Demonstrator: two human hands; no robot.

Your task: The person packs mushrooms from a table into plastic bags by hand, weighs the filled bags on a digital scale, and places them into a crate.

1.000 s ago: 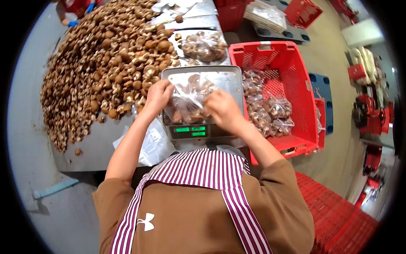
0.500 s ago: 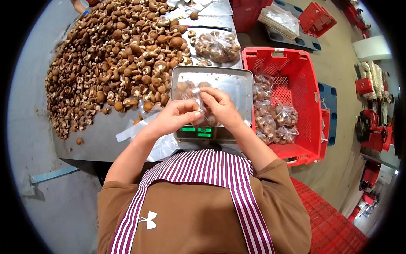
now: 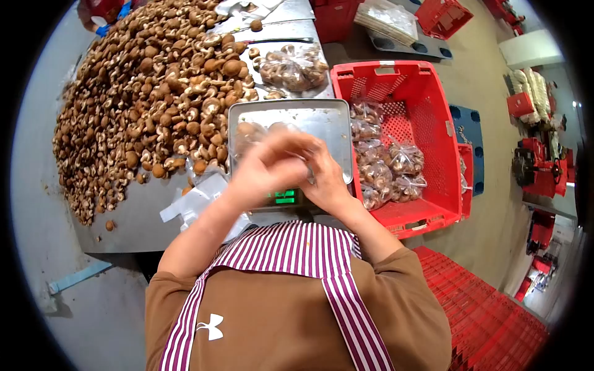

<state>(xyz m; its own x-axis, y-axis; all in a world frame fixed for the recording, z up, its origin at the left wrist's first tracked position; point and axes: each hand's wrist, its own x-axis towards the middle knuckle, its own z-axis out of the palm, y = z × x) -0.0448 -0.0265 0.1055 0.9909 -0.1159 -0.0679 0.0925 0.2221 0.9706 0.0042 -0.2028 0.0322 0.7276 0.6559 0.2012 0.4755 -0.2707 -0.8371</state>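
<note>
Over the scale's metal tray (image 3: 328, 123), my left hand (image 3: 263, 170) is smeared by motion and crosses in front of my right hand's fingertips. My right hand (image 3: 327, 182) is closed, its fingers curled in at the neck of a clear plastic bag of mushrooms (image 3: 249, 133). That bag rests on the tray, mostly hidden behind my left hand. Below my hands glows the scale's green display (image 3: 285, 196), partly covered. Crumpled clear plastic bags (image 3: 207, 201) lie beside the scale on the left.
A large heap of loose mushrooms (image 3: 136, 111) covers the table to the left. Behind the scale lies another filled bag (image 3: 294, 69). To the right stands a red crate (image 3: 433, 117) holding several bagged mushrooms (image 3: 405, 157). Another person's blue-gloved hand (image 3: 104, 29) shows at the far left.
My left hand has swept quickly across toward my right hand, over the bag's neck. The view has shifted slightly right. The other person's blue gloves show more.
</note>
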